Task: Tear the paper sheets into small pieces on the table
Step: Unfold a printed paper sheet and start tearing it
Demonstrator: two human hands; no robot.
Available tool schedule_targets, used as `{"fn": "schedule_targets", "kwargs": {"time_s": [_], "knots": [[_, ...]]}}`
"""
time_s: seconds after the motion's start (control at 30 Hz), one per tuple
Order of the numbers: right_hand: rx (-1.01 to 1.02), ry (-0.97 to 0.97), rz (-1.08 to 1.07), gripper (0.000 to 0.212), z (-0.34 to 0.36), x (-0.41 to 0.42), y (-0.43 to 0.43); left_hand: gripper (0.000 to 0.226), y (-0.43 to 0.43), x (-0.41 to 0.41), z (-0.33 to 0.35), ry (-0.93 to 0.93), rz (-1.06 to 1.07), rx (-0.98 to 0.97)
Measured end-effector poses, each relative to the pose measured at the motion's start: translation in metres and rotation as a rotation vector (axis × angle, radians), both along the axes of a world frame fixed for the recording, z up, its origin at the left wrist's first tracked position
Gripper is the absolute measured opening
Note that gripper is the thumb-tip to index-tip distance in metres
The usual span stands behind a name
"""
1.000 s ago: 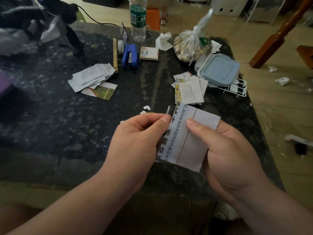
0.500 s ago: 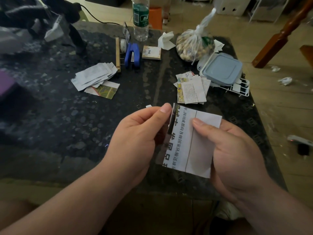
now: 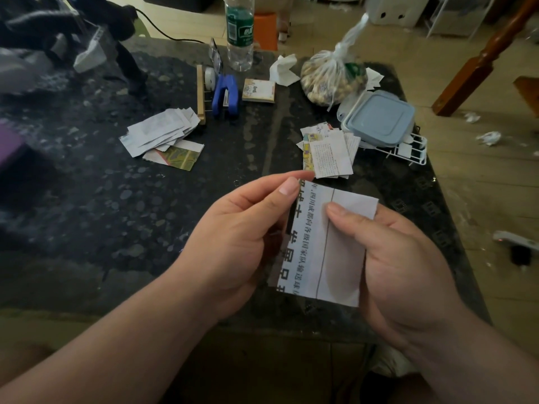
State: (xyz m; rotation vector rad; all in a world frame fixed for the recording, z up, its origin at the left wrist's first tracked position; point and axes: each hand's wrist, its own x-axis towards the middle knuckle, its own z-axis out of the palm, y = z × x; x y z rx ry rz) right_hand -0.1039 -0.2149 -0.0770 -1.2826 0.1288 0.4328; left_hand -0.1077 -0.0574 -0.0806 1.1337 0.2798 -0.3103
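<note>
A printed paper piece is being pinched above the tabletop, left edge in the left hand grip, right side in the right hand grip, tearing being judged partway, with a left pile and a right pile of pieces lying beyond.
</note>
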Motion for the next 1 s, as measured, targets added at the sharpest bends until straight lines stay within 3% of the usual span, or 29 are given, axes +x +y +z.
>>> {"fn": "schedule_targets", "kwargs": {"time_s": [0.73,0.9,1.0], "knots": [[-0.074,-0.027,0.039,0.027,-0.003,-0.0005,-0.0052,0.03,0.0002,0.0006,-0.0033,0.012,-0.003,-0.028],[-0.198,-0.088,0.029,0.016,-0.0051,-0.0011,-0.0047,0.026,0.0008,0.0023,-0.0028,-0.014,0.03,0.024],[-0.272,-0.147,0.019,0.021,-0.0038,-0.0013,-0.0041,0.022,0.002,0.0035,-0.0034,-0.043,0.052,0.109]]}}
